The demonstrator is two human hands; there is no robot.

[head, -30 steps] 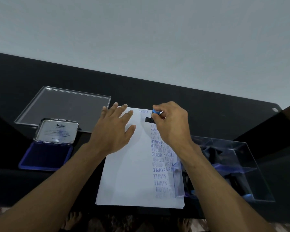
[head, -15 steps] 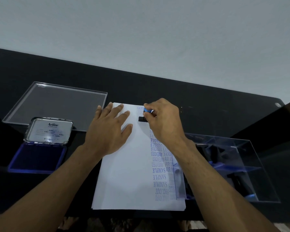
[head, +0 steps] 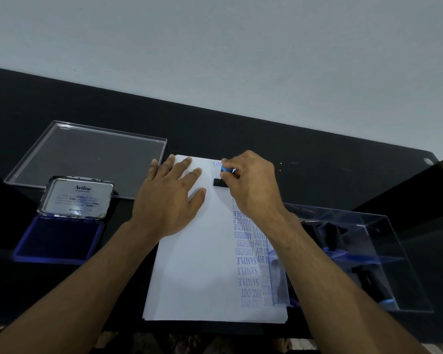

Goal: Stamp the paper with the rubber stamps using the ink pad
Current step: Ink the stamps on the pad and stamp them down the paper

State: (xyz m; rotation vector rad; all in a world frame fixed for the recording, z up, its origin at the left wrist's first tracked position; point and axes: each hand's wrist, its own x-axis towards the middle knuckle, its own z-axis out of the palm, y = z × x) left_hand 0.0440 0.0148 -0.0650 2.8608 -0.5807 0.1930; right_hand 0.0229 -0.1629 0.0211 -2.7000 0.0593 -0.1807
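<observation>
- The stamp (head: 221, 180) is gripped by the right hand (head: 251, 185); it should be pressed squarely, then lifted straight.
- The paper (head: 197, 264) is pinned under the flat, relaxed left hand (head: 168, 203).

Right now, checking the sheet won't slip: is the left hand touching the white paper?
Touching. The head view shows the left hand lying flat on the white paper, fingers spread.

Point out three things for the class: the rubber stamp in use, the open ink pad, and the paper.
rubber stamp (head: 219, 182), head view, on its black base beside the right hand.
ink pad (head: 59, 238), head view, on the blue inked surface.
paper (head: 197, 272), head view, on the unstamped white area.
</observation>
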